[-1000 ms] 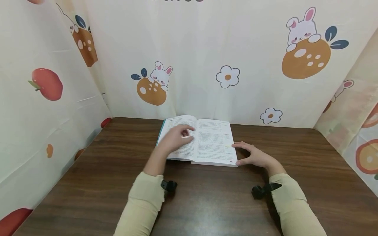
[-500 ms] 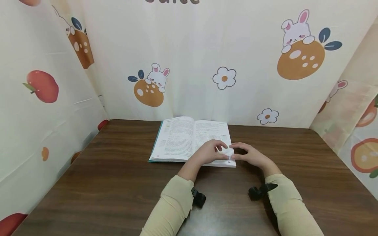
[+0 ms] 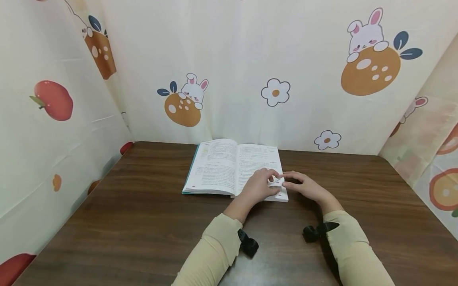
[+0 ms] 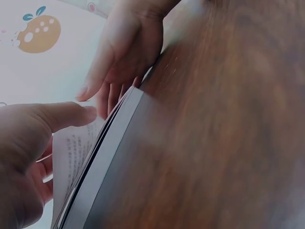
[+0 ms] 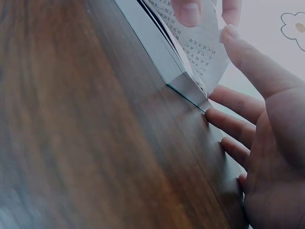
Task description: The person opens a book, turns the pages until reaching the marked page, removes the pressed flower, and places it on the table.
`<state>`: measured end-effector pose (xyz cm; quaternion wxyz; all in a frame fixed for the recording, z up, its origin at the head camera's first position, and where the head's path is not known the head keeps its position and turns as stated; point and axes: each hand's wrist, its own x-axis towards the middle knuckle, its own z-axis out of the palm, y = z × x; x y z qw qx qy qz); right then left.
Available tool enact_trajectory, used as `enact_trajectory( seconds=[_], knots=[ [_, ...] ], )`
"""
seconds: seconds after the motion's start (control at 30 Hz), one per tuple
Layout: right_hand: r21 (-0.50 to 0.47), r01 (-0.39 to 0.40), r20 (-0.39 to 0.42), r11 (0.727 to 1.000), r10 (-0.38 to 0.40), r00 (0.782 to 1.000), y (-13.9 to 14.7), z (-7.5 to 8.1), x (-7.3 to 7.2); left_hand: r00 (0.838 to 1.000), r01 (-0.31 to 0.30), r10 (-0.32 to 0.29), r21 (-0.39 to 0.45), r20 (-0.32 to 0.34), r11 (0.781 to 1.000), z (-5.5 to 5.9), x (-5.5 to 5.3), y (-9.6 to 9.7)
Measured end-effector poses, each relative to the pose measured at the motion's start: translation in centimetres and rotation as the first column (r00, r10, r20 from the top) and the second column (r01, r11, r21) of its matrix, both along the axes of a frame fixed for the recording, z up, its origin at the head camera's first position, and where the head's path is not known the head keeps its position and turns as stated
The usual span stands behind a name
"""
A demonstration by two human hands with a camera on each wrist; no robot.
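Observation:
An open book (image 3: 216, 167) lies on the table, with printed text on both sides and a teal cover edge at its left. My left hand (image 3: 255, 187) is over the right side, where a page (image 3: 276, 183) bends up at the lower right corner. In the right wrist view, that page (image 5: 209, 52) stands between the left thumb (image 5: 188, 14) and the left fingers. My right hand (image 3: 308, 188) is at the book's right edge, its thumb (image 5: 238, 45) at the page's edge and its other fingers extended beside the stack of pages.
A dark wood table (image 3: 143, 222) carries the book near its back edge. Behind and at both sides hangs a white curtain (image 3: 236, 71) printed with rabbits, fruit and flowers. Black wrist cameras (image 3: 249, 246) are strapped over both cream sleeves (image 3: 214, 246).
The left hand has crossed from the left page to the lower right corner, and the page corner there has lifted. The right hand has stayed at the right edge, its thumb moving slightly up.

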<state>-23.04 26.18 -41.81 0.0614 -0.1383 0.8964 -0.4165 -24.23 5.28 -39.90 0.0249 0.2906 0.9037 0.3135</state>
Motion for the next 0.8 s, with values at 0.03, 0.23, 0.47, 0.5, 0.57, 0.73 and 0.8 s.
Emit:
enact_trajectory(
  seconds=[0.03, 0.23, 0.47, 0.5, 0.57, 0.73, 0.8],
  knots=[
    [-0.003, 0.002, 0.002, 1.000, -0.002, 1.000, 0.03, -0.04, -0.01, 1.000, -0.011, 0.011, 0.000, -0.010, 1.000, -0.04, 0.08, 0.07],
    [-0.008, -0.002, -0.002, 1.000, 0.002, 1.000, 0.09, -0.18, -0.03, 0.998, -0.040, 0.041, 0.035, -0.047, 0.999, -0.40, 0.26, 0.22],
    [-0.010, -0.004, 0.031, 1.000, 0.004, 1.000, 0.28, -0.11, 0.04, 0.995, -0.050, 0.057, 0.084, -0.077, 0.995, -0.71, 0.15, -0.03],
    [-0.010, -0.001, 0.041, 1.000, 0.002, 0.999, 0.34, -0.07, 0.10, 0.995, -0.052, 0.059, 0.090, -0.082, 0.995, -0.80, 0.11, -0.03],
    [-0.020, 0.000, 0.055, 1.000, 0.001, 0.999, 0.42, -0.08, 0.16, 0.994, -0.056, 0.065, 0.104, -0.087, 0.993, -0.88, 0.08, -0.02],
    [0.011, 0.005, 0.041, 1.000, -0.005, 0.999, 0.39, -0.02, 0.29, 0.992, -0.081, 0.093, 0.135, -0.088, 0.988, -0.86, 0.12, 0.05],
    [0.029, 0.014, 0.042, 0.999, -0.015, 0.999, 0.30, 0.04, 0.40, 0.990, -0.094, 0.109, 0.150, -0.091, 0.984, -0.76, 0.16, 0.05]
  ],
)
